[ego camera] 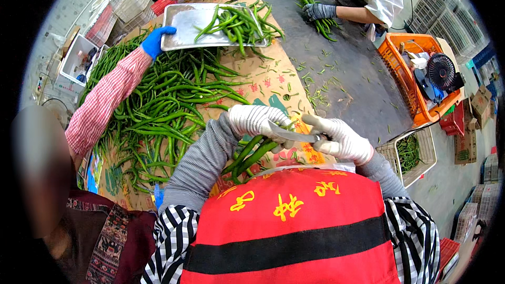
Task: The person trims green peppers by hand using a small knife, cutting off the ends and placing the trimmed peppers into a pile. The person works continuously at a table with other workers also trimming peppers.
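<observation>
My left hand (260,122), in a striped white glove, is closed around a bunch of long green chili peppers (254,154) that hangs down toward my red apron (292,205). In my gloved right hand (341,138) is a knife (294,135), held by its handle; its curved blade points left, across the stem ends beside my left fingers. A large heap of green chili peppers (158,102) lies on the cardboard-covered table to the left of my hands. Cut stem pieces (315,90) are scattered over the cardboard (256,67) and the dark tabletop.
At the left, a co-worker's blue-gloved hand (158,41) holds a metal tray (189,19) with peppers over the heap. Across the table, another co-worker's gloved hand (319,11) grips peppers. An orange crate (398,83) with a small fan (441,71) stands right, above a white crate (428,157) of green pieces.
</observation>
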